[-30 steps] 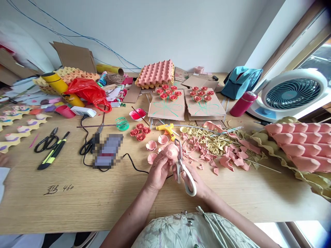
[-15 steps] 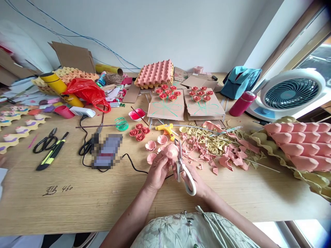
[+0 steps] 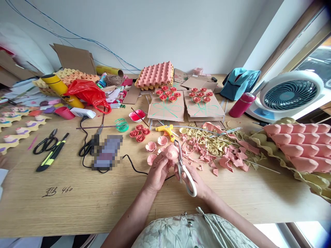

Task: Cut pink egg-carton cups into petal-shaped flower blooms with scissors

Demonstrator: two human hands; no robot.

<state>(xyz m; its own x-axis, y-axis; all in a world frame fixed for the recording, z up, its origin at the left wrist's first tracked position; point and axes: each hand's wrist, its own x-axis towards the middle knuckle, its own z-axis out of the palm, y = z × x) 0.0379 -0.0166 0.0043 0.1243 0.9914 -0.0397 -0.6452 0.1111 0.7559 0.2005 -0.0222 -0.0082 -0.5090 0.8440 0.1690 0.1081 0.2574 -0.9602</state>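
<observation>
Between the fingers of my left hand (image 3: 158, 172) is a pink egg-carton cup (image 3: 171, 151), its rounded bottom facing up. My right hand (image 3: 195, 177) is closed on white-handled scissors (image 3: 190, 184), whose blades point away from me along the cup's right side. Whether the blades touch the cup I cannot tell. Just beyond and left of my hands sit several cut pink cups (image 3: 150, 146). Pink and yellowish carton scraps (image 3: 196, 148) lie to the right, and a yellow glue gun (image 3: 167, 131) rests behind the cup.
Several red paper roses (image 3: 139, 132) stand left of the glue gun. Cardboard panels (image 3: 165, 112) with more roses lie behind. Stacked egg trays (image 3: 305, 146) and a fan (image 3: 289, 94) are at right. Black scissors (image 3: 46, 143), a utility knife (image 3: 53, 153) and a blurred phone (image 3: 108, 151) lie left.
The view has shifted very slightly. My hands, the cup and the scissors hold almost the same position, with the scissor handles a touch lower.
</observation>
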